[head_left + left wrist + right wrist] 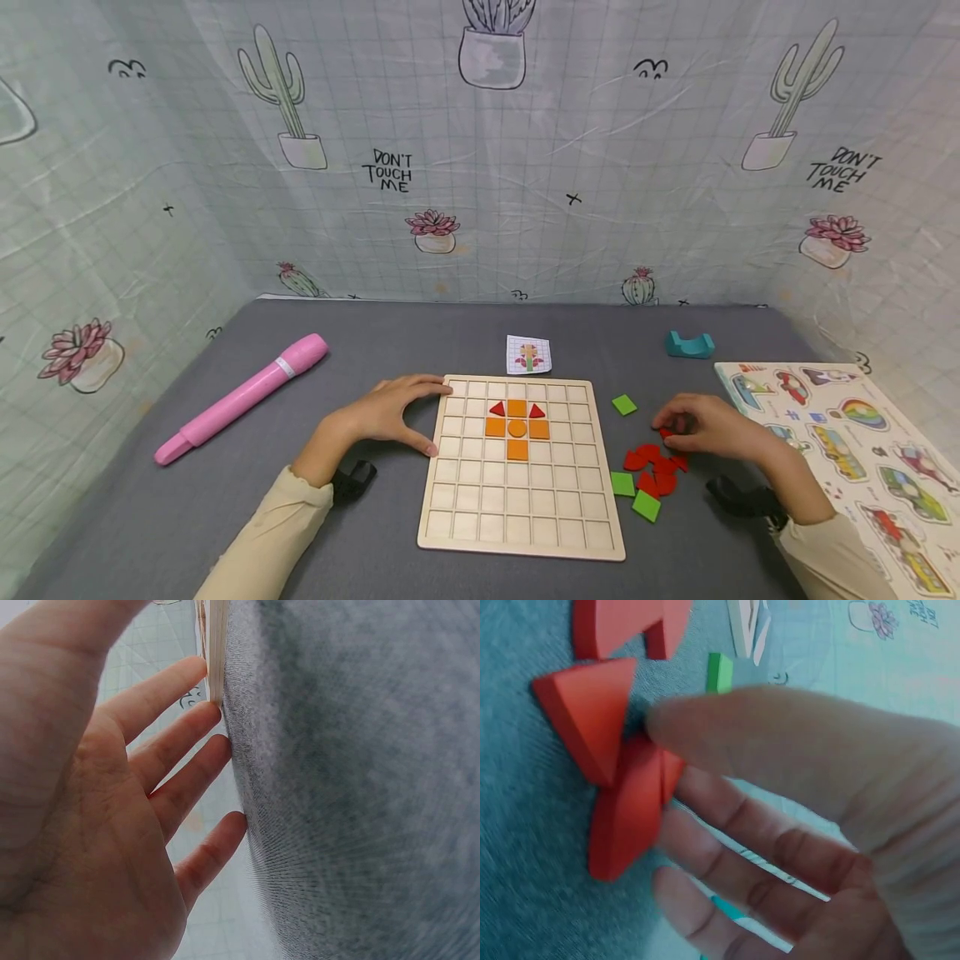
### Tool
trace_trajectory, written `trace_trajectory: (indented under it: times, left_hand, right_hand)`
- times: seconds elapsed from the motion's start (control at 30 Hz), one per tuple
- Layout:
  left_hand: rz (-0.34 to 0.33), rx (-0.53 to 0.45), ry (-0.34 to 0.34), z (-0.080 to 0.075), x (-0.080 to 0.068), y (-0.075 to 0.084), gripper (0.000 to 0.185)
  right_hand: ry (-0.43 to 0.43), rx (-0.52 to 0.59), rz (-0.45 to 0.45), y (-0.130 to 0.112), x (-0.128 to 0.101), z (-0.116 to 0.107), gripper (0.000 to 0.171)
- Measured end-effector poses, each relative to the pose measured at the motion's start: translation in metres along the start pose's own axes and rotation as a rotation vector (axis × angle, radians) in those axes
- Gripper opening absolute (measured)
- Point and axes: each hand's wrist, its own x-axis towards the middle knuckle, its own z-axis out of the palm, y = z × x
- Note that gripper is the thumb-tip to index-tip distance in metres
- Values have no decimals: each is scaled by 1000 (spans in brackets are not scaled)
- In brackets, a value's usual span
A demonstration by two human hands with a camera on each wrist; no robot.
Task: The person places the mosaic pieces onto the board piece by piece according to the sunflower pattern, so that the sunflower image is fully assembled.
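A pale wooden grid board (pixel 467 498) lies flat on the grey table. On it sit orange squares (pixel 517 450), an orange circle (pixel 517 427) and two red triangles (pixel 537 411). My left hand (pixel 392 410) spreads along the board's left edge, thumb and fingertips touching it. In the left wrist view its fingers are nearly straight against the edge. To the right, my right hand (pixel 708 427) pinches a small red piece (pixel 665 432) between thumb and fingers, just above a pile of red pieces (pixel 649 452). The thumb partly hides the held piece in the right wrist view.
Green squares (pixel 623 484) lie around the red pile. A pattern card (pixel 528 355) is behind the board. A pink stick-shaped object (pixel 242 402) lies at left. A teal curved block (pixel 690 345) and a picture puzzle board (pixel 840 433) are at right.
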Motion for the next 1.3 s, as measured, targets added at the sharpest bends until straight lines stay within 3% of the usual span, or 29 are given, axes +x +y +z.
trace_trajectory:
  times: [0.27,0.87,1.07,1.3]
  left_hand:
    - [-8,-3,-4,0,0,0,86]
    - [-7,-3,-10,-1,-1,0,86]
    - [-9,-7,1,-2,-2,1,86]
    - [-4,4,-3,-2,-1,2,86]
  right_hand:
    - [7,8,85,-7,6,5,17]
    - [104,-64,35,-22,17,14,15]
    - [97,-73,-27,-34,27,21,16]
    - [43,-53,31,-49,39,32,15]
